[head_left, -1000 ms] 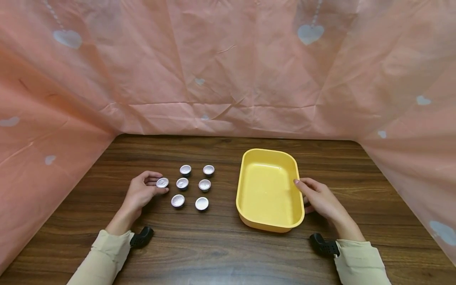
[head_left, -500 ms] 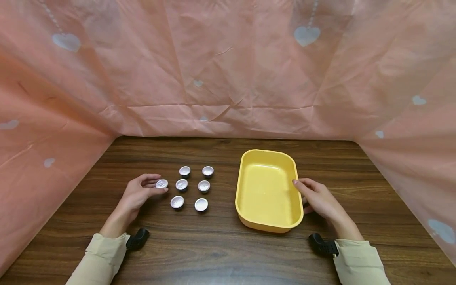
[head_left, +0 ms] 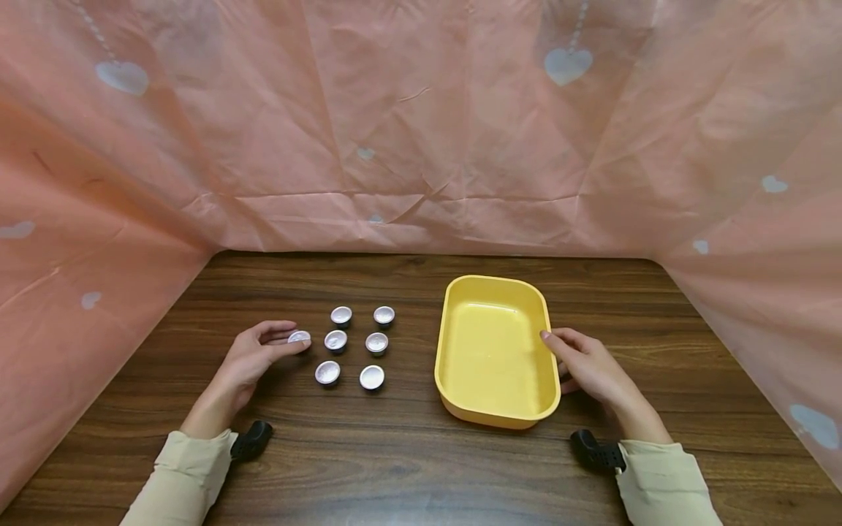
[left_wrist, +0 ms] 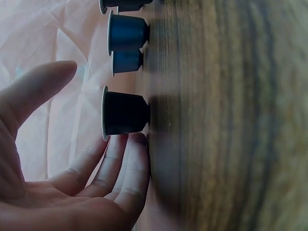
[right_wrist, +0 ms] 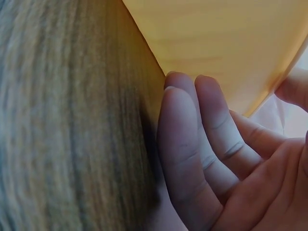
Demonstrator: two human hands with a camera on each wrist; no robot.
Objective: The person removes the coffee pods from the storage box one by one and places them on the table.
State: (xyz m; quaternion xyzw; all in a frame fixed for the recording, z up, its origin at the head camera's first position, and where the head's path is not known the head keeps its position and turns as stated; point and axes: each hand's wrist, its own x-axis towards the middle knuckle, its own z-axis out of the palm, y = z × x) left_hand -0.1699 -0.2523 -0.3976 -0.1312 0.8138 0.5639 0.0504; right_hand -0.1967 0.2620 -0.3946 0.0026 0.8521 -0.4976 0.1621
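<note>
In the head view, a coffee capsule (head_left: 299, 336) with a pale foil lid stands lid-up at the left, between the thumb and fingers of my left hand (head_left: 253, 356). The left wrist view shows this dark capsule (left_wrist: 126, 113) on the table, my fingertips right at its side. My left thumb (left_wrist: 48, 84) is raised away from it. On the right, my right hand (head_left: 588, 361) holds the long side of a yellow plastic basin (head_left: 447, 347). The thumb lies at the rim and the fingers (right_wrist: 180, 130) against the outer wall.
Several more capsules stand lid-up in two columns, including one middle-row capsule (head_left: 335, 340) and a front one (head_left: 372, 377). Blue capsule sides (left_wrist: 127, 31) show in the left wrist view. A pink cloth (head_left: 421, 146) with pale hearts surrounds the wooden table (head_left: 408, 467).
In the head view my left thumb now overlaps the near edge of the capsule's lid, where it lay just below before. My right hand and the basin have stayed put.
</note>
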